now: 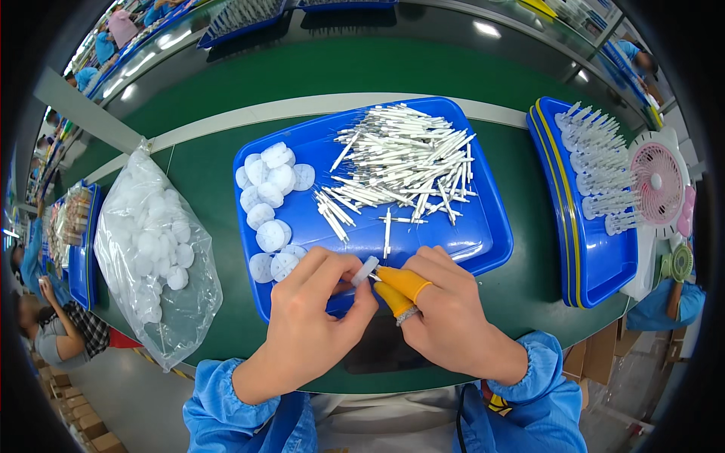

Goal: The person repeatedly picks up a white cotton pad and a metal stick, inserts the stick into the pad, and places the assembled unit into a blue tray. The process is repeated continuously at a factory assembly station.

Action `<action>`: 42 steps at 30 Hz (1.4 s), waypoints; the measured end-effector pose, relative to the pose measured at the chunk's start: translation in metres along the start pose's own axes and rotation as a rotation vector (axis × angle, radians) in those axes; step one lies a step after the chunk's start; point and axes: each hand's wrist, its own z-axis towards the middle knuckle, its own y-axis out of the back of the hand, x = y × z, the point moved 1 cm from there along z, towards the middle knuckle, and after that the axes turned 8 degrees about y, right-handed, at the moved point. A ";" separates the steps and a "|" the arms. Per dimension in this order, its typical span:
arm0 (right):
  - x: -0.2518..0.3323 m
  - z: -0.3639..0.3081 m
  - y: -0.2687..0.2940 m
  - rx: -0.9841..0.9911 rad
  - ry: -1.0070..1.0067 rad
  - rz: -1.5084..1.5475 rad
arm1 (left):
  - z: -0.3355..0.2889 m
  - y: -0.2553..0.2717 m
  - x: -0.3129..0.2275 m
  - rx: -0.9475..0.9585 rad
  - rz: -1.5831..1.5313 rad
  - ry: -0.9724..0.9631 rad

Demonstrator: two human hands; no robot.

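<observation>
The left hand's fingers [341,264] pinch a white disc [365,270], turned nearly edge-on, over the near rim of the blue tray [317,220]. Just beside it, the right hand [453,317] brings its thumb and forefinger, in yellow finger covers [404,283], close together; a small dark bit shows at their tips, but I cannot tell what it is or whether they grip it. The other fingers of both hands are mostly curled out of sight.

A dark flat patch near the tray's near side is partly covered by the hands and hard to make out. In the tray's left part lie loose discs [281,179], their faint marks too small to read; the nearest are partly behind the left hand. White sticks [408,151] heap in its far right part, many buried.

Left of the tray, on the green desk [226,181], a clear bag [155,257] blurs its white discs through creased plastic. Right of the tray, stacked trays [612,264] stand partly in front of a pink-and-white fan [655,181].
</observation>
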 end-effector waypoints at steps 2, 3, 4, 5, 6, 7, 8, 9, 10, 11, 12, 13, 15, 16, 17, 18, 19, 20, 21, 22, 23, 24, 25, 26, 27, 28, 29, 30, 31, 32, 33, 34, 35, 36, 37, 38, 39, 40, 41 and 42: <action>0.002 -0.001 -0.001 -0.046 -0.007 0.029 | -0.003 -0.001 0.000 -0.009 0.008 -0.027; 0.002 0.000 -0.002 -0.080 0.004 0.016 | -0.005 -0.001 0.001 -0.013 0.012 -0.038; 0.002 0.000 -0.005 -0.113 0.016 0.003 | -0.006 -0.002 0.001 -0.008 0.032 -0.039; 0.002 0.001 -0.007 -0.147 0.027 -0.011 | -0.007 -0.002 0.001 -0.001 0.052 -0.040; 0.003 0.002 -0.010 -0.147 0.015 -0.005 | -0.008 -0.002 0.001 0.004 0.074 -0.043; 0.004 0.002 -0.012 -0.146 0.002 0.002 | -0.010 -0.002 0.002 0.009 0.083 -0.037; 0.005 0.003 -0.015 -0.146 -0.010 0.008 | -0.011 -0.003 0.003 0.014 0.092 -0.031; 0.004 0.003 -0.016 -0.131 -0.021 0.022 | -0.012 -0.003 0.003 0.019 0.096 -0.027; 0.002 0.003 -0.017 -0.117 -0.032 0.035 | -0.012 -0.004 0.004 0.013 0.076 -0.021; 0.002 0.004 -0.017 -0.102 -0.043 0.049 | -0.010 -0.003 0.005 0.007 0.057 -0.015; -0.001 0.008 -0.014 -0.072 -0.047 0.065 | -0.007 -0.002 0.006 -0.002 0.042 -0.012; -0.006 0.013 -0.008 -0.037 -0.055 0.084 | -0.005 0.000 0.008 -0.029 0.049 -0.012; -0.016 0.019 0.002 0.023 -0.030 -0.017 | 0.000 0.004 0.010 -0.087 0.065 -0.015; -0.021 0.021 0.007 0.048 0.004 -0.136 | 0.002 0.008 0.008 -0.117 0.082 0.020; -0.025 0.022 0.009 0.071 0.038 -0.255 | 0.004 0.011 0.006 -0.103 0.054 0.057; -0.028 0.023 0.010 0.098 0.053 -0.352 | 0.006 0.014 0.004 -0.086 0.026 0.090; -0.031 0.025 0.009 0.095 0.082 -0.349 | 0.008 0.015 0.003 -0.068 -0.001 0.123; -0.035 0.026 0.006 0.092 0.110 -0.346 | 0.008 0.017 0.003 -0.060 0.003 0.129; -0.036 0.026 0.005 0.091 0.136 -0.344 | 0.009 0.019 0.004 -0.057 -0.005 0.154; -0.035 0.027 0.007 0.107 0.143 -0.344 | 0.009 0.020 0.004 -0.054 -0.014 0.177; -0.034 0.027 0.009 0.123 0.150 -0.343 | 0.010 0.021 0.003 -0.050 -0.022 0.201; -0.033 0.028 0.010 0.140 0.159 -0.340 | 0.010 0.021 0.003 -0.050 -0.051 0.215; -0.031 0.028 0.013 0.136 0.131 -0.315 | 0.010 0.022 0.002 -0.050 -0.080 0.228; -0.027 0.027 0.016 0.133 0.104 -0.290 | 0.010 0.022 0.002 -0.050 -0.109 0.242; -0.023 0.025 0.019 0.132 0.073 -0.264 | 0.010 0.021 0.003 -0.036 -0.121 0.239; -0.020 0.024 0.019 0.107 0.058 -0.181 | 0.010 0.020 0.005 -0.022 -0.133 0.237; -0.016 0.022 0.020 0.082 0.043 -0.098 | 0.010 0.019 0.006 -0.008 -0.145 0.235; -0.014 0.019 0.020 0.054 0.026 -0.016 | 0.009 0.018 0.005 0.002 -0.136 0.218; -0.011 0.017 0.019 0.083 0.039 0.003 | 0.008 0.017 0.003 0.013 -0.128 0.201; -0.008 0.015 0.018 0.112 0.051 0.021 | 0.008 0.016 0.001 0.023 -0.120 0.185; -0.006 0.013 0.016 0.141 0.061 0.039 | 0.008 0.016 0.001 0.027 -0.107 0.164; -0.008 0.011 0.014 0.136 0.060 0.063 | 0.008 0.015 0.000 0.031 -0.095 0.143; -0.009 0.010 0.013 0.120 0.070 0.062 | 0.008 0.015 0.000 0.035 -0.083 0.123; -0.010 0.011 0.013 0.105 0.081 0.063 | 0.008 0.014 0.000 0.032 -0.087 0.130; -0.011 0.011 0.013 0.091 0.092 0.064 | 0.008 0.013 -0.001 0.029 -0.091 0.137; -0.013 0.010 0.013 0.088 0.093 0.043 | 0.007 0.013 -0.001 0.026 -0.095 0.143; -0.016 0.009 0.013 0.084 0.094 0.019 | 0.007 0.013 -0.001 0.030 -0.093 0.144; -0.017 0.009 0.013 0.081 0.095 -0.004 | 0.007 0.013 -0.001 0.035 -0.090 0.145; -0.018 0.010 0.013 0.077 0.083 -0.010 | 0.007 0.013 0.000 0.039 -0.087 0.146; -0.018 0.010 0.013 0.073 0.071 -0.014 | 0.007 0.012 0.000 0.040 -0.085 0.143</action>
